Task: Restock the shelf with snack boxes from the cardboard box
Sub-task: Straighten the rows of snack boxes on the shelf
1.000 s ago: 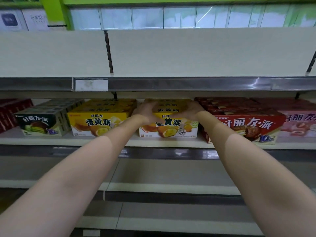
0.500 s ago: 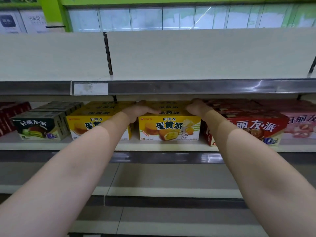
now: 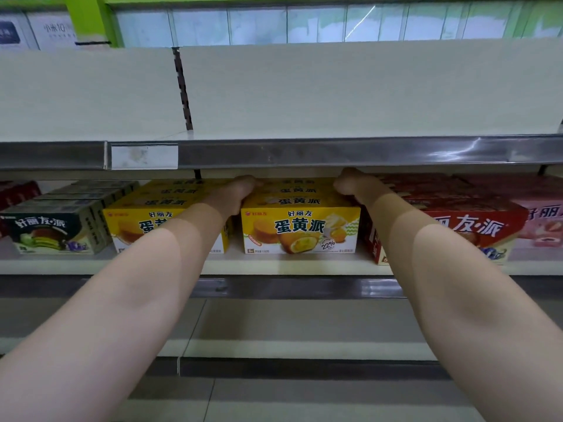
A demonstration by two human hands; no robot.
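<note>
At the centre of the frame, the left hand [image 3: 236,194] and right hand [image 3: 355,185] are gripping the two sides of a yellow snack box [image 3: 300,229]. It is sitting on the shelf [image 3: 274,264], between another yellow box [image 3: 146,229] and a red box [image 3: 475,229].

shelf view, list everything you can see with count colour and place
yellow boxes: two rows, yellow, middle shelf centre
green boxes: one row, dark green, left of the yellow
red boxes: one row, red, right of the yellow
pink boxes: count unclear, pink, far right
dark red boxes: count unclear, far left edge
top shelf: one, cream, nothing on the part in view
price tag: one, white, top shelf rail
left hand: on right yellow row's left side
right hand: on its right side
</note>
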